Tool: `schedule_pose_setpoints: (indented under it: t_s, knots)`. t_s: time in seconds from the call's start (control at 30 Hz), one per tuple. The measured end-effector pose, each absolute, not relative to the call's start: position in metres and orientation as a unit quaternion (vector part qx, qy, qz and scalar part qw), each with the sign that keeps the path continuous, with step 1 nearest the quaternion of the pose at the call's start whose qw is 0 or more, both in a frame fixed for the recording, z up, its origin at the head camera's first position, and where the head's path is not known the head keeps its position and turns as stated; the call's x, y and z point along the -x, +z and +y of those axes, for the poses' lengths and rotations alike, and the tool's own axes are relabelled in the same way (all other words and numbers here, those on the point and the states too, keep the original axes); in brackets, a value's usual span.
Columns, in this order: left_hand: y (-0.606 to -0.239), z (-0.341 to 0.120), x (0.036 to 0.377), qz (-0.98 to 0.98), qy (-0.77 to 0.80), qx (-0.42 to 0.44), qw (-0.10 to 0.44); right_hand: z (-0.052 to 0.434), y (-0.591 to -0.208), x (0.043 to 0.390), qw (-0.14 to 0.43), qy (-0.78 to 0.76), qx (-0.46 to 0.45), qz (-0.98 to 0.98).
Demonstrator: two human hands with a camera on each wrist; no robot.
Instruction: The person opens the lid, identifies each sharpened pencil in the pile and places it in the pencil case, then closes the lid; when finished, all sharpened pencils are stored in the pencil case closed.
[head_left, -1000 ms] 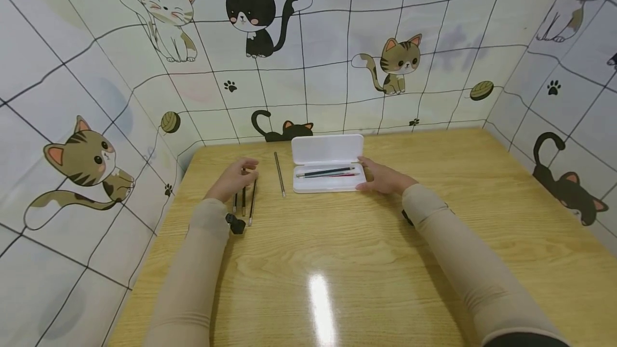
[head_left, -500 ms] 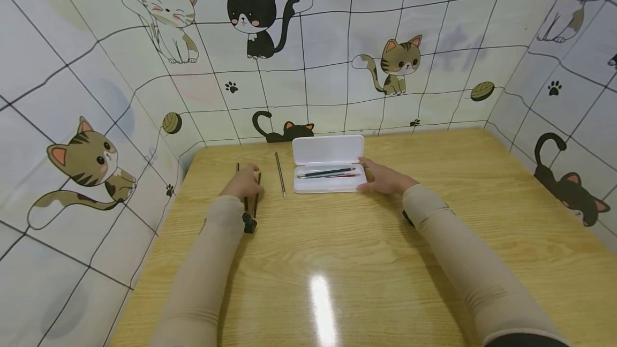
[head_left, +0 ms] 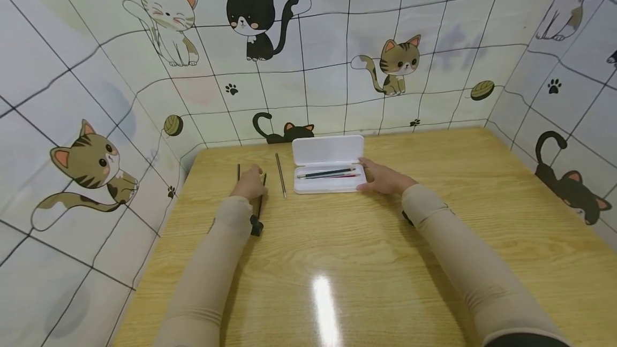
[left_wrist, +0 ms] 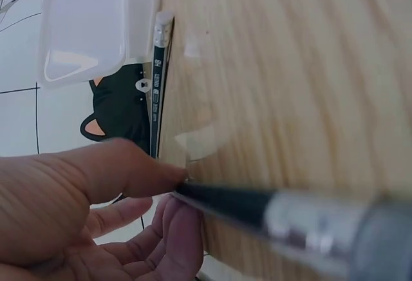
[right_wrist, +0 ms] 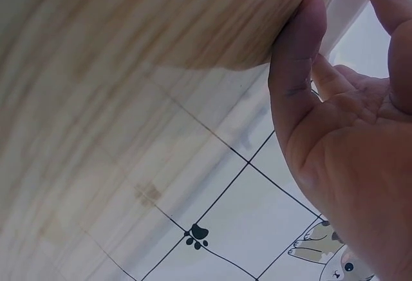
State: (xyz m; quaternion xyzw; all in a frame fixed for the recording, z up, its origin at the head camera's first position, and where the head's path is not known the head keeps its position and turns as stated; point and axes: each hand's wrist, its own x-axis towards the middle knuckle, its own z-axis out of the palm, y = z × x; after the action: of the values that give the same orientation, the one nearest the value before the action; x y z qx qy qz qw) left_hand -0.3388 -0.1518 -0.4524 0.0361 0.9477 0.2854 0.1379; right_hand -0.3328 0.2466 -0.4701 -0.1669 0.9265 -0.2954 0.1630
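My left hand [head_left: 249, 183] pinches a dark pencil [left_wrist: 222, 205] between thumb and fingers; its metal band and pale eraser end point toward the wrist camera. Another pencil [head_left: 238, 171] shows just behind that hand, mostly hidden by it. To the right lies a single black pencil [head_left: 281, 175], marked HB, with a white eraser [left_wrist: 165, 18]. The white pencil case [head_left: 328, 150] stands with its lid raised, several pencils [head_left: 328, 173] lying inside. My right hand [head_left: 383, 176] grips the case's right end, thumb at the front corner and fingers at the back.
The wooden table [head_left: 366, 261] meets a wall [head_left: 328, 79] printed with cartoon cats behind the case. More of that printed covering rises at the left and right sides. A bright reflection falls on the table's near middle.
My left hand has come down onto the pencils and shifted right, and one pencil has moved right with it. The right hand and the case stay in place.
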Motion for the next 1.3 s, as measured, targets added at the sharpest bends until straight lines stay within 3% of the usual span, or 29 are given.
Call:
schedule_pose_setpoints:
  t_s: [0.53, 1.1, 1.3]
  knots:
    - [-0.453, -0.156, 0.343, 0.947, 0.265, -0.044, 0.178, 0.245, -0.469, 0.333, 0.17, -0.29, 0.165, 0.927]
    - [-0.433, -0.16, 0.338, 0.934, 0.326, -0.072, 0.129, 0.246, -0.47, 0.332, 0.169, -0.287, 0.158, 0.929]
    - [-0.429, -0.157, 0.34, 0.926, 0.358, -0.09, 0.073, 0.245, -0.469, 0.331, 0.17, -0.288, 0.161, 0.929]
